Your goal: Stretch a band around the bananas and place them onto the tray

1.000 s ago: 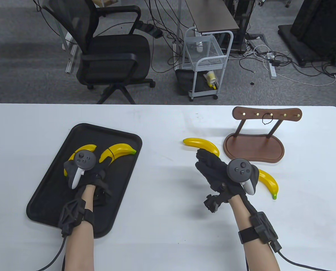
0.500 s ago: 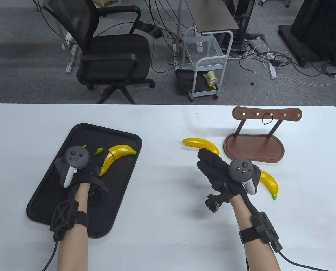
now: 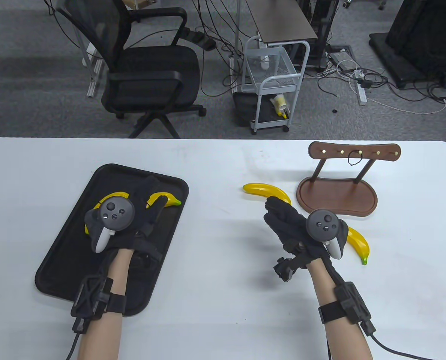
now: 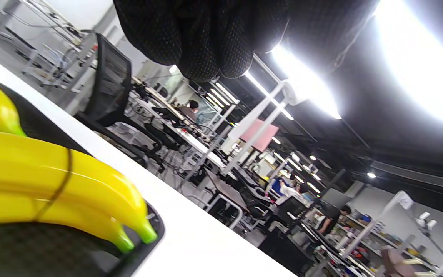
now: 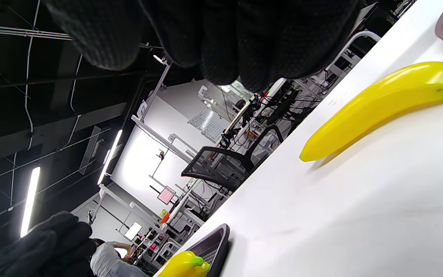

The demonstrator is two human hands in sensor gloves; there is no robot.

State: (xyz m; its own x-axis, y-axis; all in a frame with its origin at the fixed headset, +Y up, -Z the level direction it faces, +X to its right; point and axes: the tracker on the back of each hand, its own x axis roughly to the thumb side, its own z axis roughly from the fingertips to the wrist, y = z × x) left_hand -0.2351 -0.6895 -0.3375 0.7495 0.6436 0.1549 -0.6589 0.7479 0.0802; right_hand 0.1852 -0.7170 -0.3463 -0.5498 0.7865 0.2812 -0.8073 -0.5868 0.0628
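Note:
Two yellow bananas lie on the black tray, and a thin dark band circles the pair in the left wrist view. My left hand hovers over them, its straight fingers holding nothing. One loose banana lies on the white table just ahead of my right hand, whose fingers are relaxed and empty. In the right wrist view this banana lies below the fingers. A second loose banana lies by the right wrist.
A wooden stand with a row of hooks stands at the back right; a dark band hangs from one hook. An office chair and a white cart stand beyond the table's far edge.
My left hand swung left over the tray and came back, its fingers now stretched out above the banded bananas, which shifted a little. The right hand drifted slightly right.

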